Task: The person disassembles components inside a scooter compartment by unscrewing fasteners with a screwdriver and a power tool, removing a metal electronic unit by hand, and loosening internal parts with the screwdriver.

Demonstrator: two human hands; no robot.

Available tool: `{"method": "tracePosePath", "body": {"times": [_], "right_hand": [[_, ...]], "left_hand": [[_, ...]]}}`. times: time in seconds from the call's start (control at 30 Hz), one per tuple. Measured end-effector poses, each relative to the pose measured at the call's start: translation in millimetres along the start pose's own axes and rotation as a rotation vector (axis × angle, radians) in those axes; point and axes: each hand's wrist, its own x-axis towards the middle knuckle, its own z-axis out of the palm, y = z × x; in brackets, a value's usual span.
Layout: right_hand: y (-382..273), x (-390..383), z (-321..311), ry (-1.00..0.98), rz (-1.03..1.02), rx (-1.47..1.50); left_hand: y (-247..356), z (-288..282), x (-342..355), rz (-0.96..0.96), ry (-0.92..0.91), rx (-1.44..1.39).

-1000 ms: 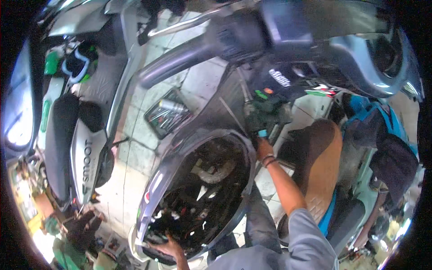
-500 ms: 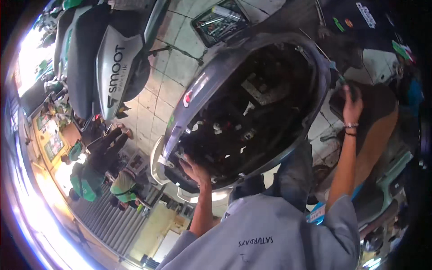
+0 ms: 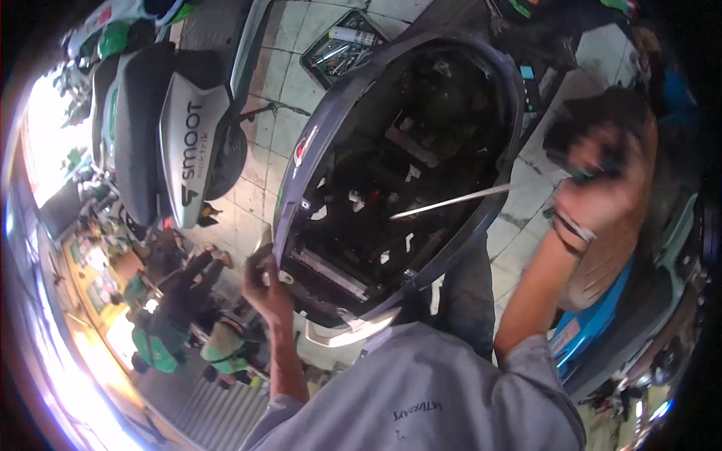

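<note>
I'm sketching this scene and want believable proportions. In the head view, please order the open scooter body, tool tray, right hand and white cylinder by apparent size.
1. Open scooter body
2. Right hand and tool tray: unranked, since they look close and the hand is blurred
3. White cylinder

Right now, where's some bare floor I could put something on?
Try the pale floor tiles between the silver, black scooter and the purple oval body shell. Tiles right of that shell sit partly under the long metal tool in the right hand. Crowded: inside that shell, and the black tray of tools.
</note>
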Motion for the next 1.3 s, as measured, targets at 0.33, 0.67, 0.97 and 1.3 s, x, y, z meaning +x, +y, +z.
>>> {"method": "tracePosePath", "body": {"times": [0.33,0.67,0.97,1.3], "right_hand": [[196,-36,70,0.046,-0.007,-0.409],[274,22,10,0.106,-1.057,-1.171],[255,13,15,0.25,-0.411,-1.152],[274,-9,46,0.18,-0.537,-1.11]], "left_hand": [[-79,-11,99,0.117,-0.571,0.377],[-94,-16,106,0.162,-0.694,0.194],[-90,-14,96,0.355,-0.621,0.27],[-86,-14,93,0.328,-0.589,0.314]]}}
